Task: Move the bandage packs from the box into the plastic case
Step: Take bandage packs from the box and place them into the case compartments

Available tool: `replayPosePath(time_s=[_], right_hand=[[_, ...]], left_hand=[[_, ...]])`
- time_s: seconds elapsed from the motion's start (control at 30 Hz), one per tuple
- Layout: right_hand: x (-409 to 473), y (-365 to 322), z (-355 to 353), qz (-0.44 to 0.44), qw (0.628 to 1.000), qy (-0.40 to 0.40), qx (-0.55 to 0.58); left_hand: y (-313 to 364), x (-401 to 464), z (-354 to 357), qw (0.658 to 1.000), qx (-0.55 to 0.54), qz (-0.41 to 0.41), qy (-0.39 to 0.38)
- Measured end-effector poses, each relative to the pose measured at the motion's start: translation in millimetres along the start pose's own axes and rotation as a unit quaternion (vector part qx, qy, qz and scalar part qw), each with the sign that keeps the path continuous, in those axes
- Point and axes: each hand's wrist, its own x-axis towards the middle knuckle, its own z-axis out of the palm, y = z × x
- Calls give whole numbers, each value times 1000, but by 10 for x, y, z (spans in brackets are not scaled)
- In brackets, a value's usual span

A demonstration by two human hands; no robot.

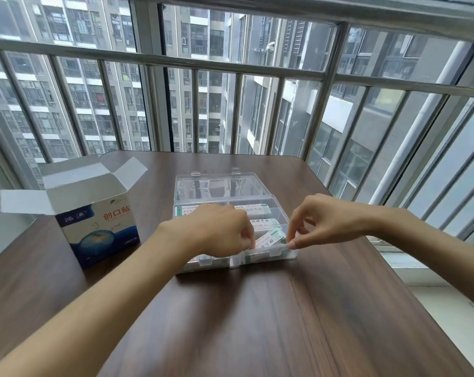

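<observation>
Plastic case (263, 183) step: I'm seating a bandage pack (271, 238), both hands (225, 229) (325, 219) pinching it between fingers; next I'd press it flat, judging.

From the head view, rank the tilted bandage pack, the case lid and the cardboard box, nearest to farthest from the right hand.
1. Tilted bandage pack: at the right hand's fingers, near compartment.
2. Case lid: lying open behind the case.
3. Cardboard box: far left on the table.
</observation>
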Motion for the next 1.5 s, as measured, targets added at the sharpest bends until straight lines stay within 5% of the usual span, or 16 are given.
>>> replayPosePath(time_s=[0.27, 0.53, 0.77, 0.93, 1.1, 1.5], right_hand=[[19, 33, -17, 40, 981, 82, 172], [157, -115, 64, 125, 989, 76, 1], [167, -240, 107, 133, 974, 118, -142], [143, -270, 193, 173, 965, 47, -192], [179, -292, 77, 228, 970, -75, -44], [146, -380, 0, 262, 963, -46, -54]], left_hand=[[-1, -54, 86, 998, -40, -30, 26], [-26, -41, 124, 986, -57, -36, 152], [-33, -35, 113, 997, -34, 1, 68], [-73, -75, 160, 997, -19, 18, 67], [-59, -32, 160, 998, -21, 19, 50], [-83, -18, 168, 997, -13, 22, 66]])
